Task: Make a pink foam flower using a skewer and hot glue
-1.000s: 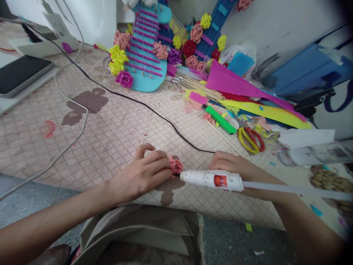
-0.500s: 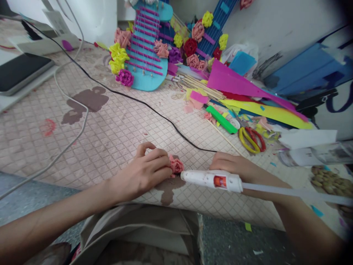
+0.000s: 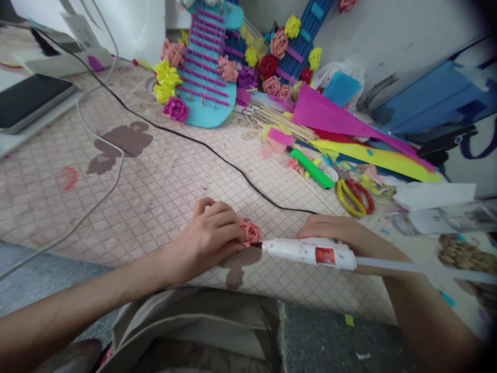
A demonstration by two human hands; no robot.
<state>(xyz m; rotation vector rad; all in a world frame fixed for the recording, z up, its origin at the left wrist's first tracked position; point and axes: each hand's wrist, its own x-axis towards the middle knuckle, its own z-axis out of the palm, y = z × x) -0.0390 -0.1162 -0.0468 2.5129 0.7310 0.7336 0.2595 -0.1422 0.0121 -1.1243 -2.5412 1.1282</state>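
My left hand (image 3: 207, 235) is curled over a small pink paper rose (image 3: 250, 233) and pinches it against the pink quilted mat (image 3: 163, 176). My right hand (image 3: 337, 230) grips a white glue gun (image 3: 310, 251) held level, its tip touching the right side of the rose. A clear glue stick (image 3: 419, 269) sticks out of the gun's back toward the right. The gun's black cord (image 3: 217, 155) runs across the mat to the upper left.
A blue paper guitar (image 3: 209, 67) with paper flowers stands at the back. Coloured foam sheets (image 3: 349, 129), wooden skewers (image 3: 279, 120), a green strip (image 3: 310, 168) and red-and-yellow scissors (image 3: 355, 197) lie at right. A dark tablet (image 3: 27, 101) and a grey cable (image 3: 97, 191) lie at left.
The glue gun has slid a little to the right and its tip now meets the rose. My left hand has closed further over the rose.
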